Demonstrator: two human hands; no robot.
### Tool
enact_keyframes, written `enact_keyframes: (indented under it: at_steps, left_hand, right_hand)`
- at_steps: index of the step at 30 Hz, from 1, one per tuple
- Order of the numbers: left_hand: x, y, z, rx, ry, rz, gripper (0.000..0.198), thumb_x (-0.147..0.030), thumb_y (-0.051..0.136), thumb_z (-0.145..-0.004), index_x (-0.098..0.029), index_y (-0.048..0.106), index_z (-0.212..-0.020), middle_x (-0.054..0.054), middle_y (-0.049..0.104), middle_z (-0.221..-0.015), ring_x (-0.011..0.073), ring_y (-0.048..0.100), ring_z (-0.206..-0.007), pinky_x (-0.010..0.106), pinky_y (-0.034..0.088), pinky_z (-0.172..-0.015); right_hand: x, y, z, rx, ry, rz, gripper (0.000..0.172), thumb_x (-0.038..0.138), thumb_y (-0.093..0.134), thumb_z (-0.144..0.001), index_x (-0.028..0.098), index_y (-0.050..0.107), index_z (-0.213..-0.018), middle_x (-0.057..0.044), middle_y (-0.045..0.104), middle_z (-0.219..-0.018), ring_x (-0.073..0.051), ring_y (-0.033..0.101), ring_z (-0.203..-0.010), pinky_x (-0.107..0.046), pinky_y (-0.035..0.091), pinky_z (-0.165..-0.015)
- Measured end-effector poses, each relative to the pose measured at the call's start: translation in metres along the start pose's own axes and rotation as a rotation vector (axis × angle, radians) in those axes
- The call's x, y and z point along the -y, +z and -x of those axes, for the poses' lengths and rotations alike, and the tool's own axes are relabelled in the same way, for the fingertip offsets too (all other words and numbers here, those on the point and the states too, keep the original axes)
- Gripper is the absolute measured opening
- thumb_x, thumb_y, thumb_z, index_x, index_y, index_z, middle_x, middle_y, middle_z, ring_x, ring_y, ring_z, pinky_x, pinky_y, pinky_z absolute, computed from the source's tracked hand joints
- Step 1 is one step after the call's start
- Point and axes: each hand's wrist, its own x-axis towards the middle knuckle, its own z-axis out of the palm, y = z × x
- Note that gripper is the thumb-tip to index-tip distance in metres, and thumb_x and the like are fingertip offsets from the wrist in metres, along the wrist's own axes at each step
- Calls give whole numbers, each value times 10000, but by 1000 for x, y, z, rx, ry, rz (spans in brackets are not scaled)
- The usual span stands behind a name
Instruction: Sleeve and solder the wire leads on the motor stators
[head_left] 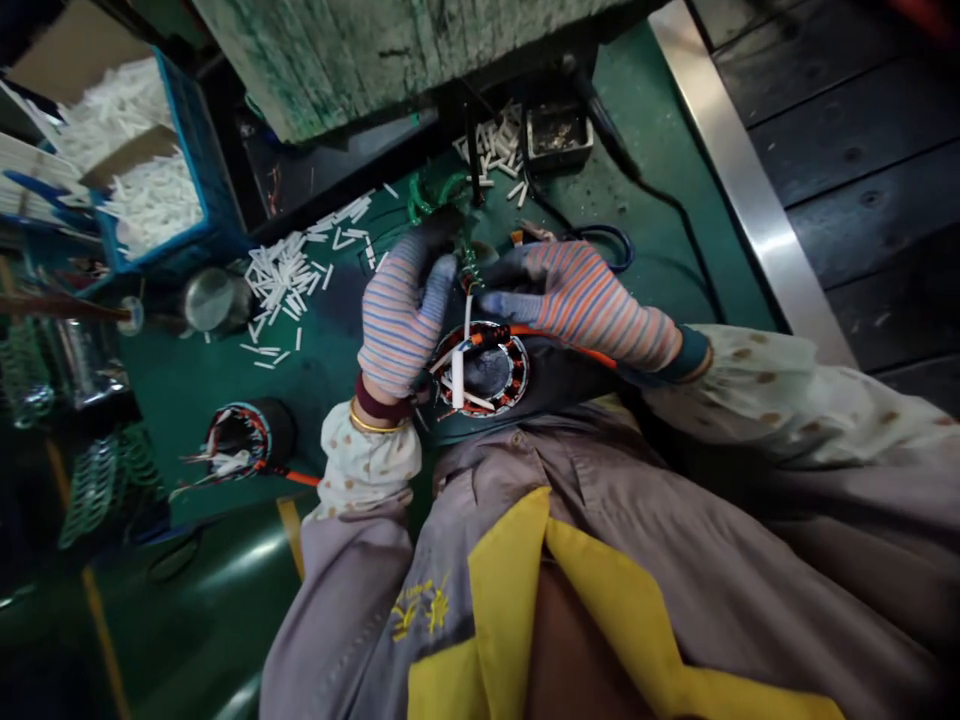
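Note:
A round motor stator with copper windings lies on the green table just in front of my body. White sleeve tubes and an orange lead stick out of it. My left hand, in a striped glove, is closed in a pinch above the stator's left edge. My right hand, also gloved, pinches from the right. Both sets of fingertips meet on a thin wire bundle rising from the stator.
A second stator with an orange lead lies at the left. Loose white sleeve tubes are scattered behind it. A blue crate holds more tubes. A small metal tray and a black cable sit at the back.

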Motion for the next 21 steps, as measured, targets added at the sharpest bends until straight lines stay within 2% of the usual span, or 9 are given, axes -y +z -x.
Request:
enact_keyframes:
  at_steps: [4, 7, 9, 12, 14, 16, 18, 20, 21]
  left_hand:
    - [36, -11, 55, -86, -353, -310, 492, -538, 700, -1283, -203, 725, -1643, 192, 817, -1545, 411, 809, -1451, 643, 662, -1337]
    - [51, -10, 100, 50, -566, -435, 423, -468, 752, -1196, -185, 783, -1510, 234, 802, -1451, 477, 794, -1398, 690, 671, -1281]
    - [44, -13, 120, 152, -545, -355, 382, -417, 675, -1212, -201, 811, -1495, 205, 806, -1435, 433, 801, -1376, 620, 671, -1281]
    - [21, -36, 135, 331, -426, -144, 431, -505, 661, -1234, -250, 871, -1511, 121, 825, -1348, 346, 830, -1234, 475, 699, -1183]
    - [11, -57, 137, 467, -405, -72, 473, -588, 673, -1232, -278, 918, -1491, 91, 820, -1241, 317, 826, -1078, 428, 708, -1040]
    - [13, -69, 131, 506, -428, -106, 500, -608, 669, -1224, -283, 933, -1498, 94, 829, -1238, 322, 828, -1059, 422, 698, -996]
    - [28, -68, 114, 408, -440, -205, 510, -545, 639, -1219, -247, 911, -1531, 131, 850, -1386, 363, 834, -1243, 458, 679, -1132]
    - [49, -54, 84, 267, -491, -373, 488, -442, 603, -1209, -218, 883, -1541, 155, 833, -1543, 390, 779, -1442, 500, 608, -1289]
    - [58, -45, 66, 222, -529, -460, 471, -406, 598, -1200, -210, 879, -1522, 162, 834, -1545, 401, 761, -1465, 522, 587, -1306]
  right_hand:
    - [-8, 5, 15, -57, -83, 146, 472, 671, 837, -1154, 226, 941, -1269, -106, 939, -1180, -328, 853, -1099, -465, 672, -1049]
    - [-7, -2, 31, -74, -156, 416, 510, 572, 722, -1213, 227, 862, -1562, -156, 923, -1326, -377, 844, -1191, -511, 652, -1059]
    - [2, -8, 50, -56, -227, 592, 531, 495, 674, -1227, 235, 799, -1673, -163, 917, -1316, -380, 836, -1150, -500, 626, -993]
    - [19, -16, 81, -65, -406, 760, 463, 353, 678, -1223, 257, 804, -1658, -135, 928, -1232, -333, 823, -1043, -452, 576, -892]
    - [24, -13, 95, -67, -577, 798, 385, 223, 661, -1216, 262, 850, -1549, -105, 945, -1220, -294, 824, -1045, -431, 571, -886]
    - [23, 2, 96, 26, -716, 801, 375, 127, 613, -1212, 276, 884, -1425, -69, 959, -1298, -264, 838, -1132, -428, 608, -980]
    - [21, 28, 84, 233, -711, 804, 390, 66, 588, -1189, 272, 913, -1253, -53, 968, -1265, -255, 845, -1112, -455, 632, -1060]
    - [21, 53, 63, 451, -550, 799, 410, -6, 595, -1119, 246, 893, -994, -55, 921, -943, -251, 787, -851, -457, 621, -950]
    - [21, 60, 52, 464, -505, 786, 411, 6, 590, -1124, 245, 885, -967, -51, 901, -889, -248, 765, -806, -453, 609, -919]
